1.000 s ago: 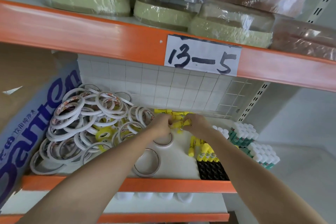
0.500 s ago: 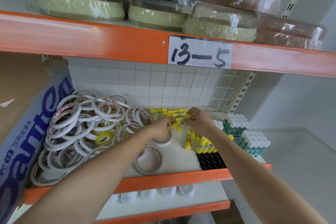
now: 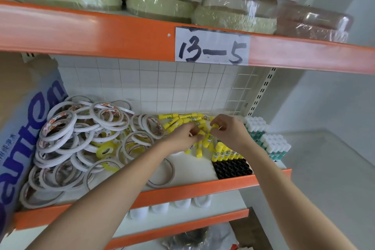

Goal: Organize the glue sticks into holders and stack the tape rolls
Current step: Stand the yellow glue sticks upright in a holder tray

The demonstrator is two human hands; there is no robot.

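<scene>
Both hands meet over the shelf (image 3: pixel 194 170): the left hand (image 3: pixel 183 138) pinches a yellow glue stick (image 3: pixel 200 133), the right hand (image 3: pixel 228 131) pinches another by its cap. Loose glue sticks (image 3: pixel 182 118) lie behind; a black holder (image 3: pixel 232 168) sits beside, tape rolls (image 3: pixel 81 140) heaped left.

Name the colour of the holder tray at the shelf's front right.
Black holder tray, clearest in the head view.

A stockroom or warehouse is indicated by orange steel racking (image 3: pixel 101 32), a handwritten "13-5" bay label (image 3: pixel 212 46) and shrink-wrapped bulk goods (image 3: pixel 233 12) stored above.
</scene>
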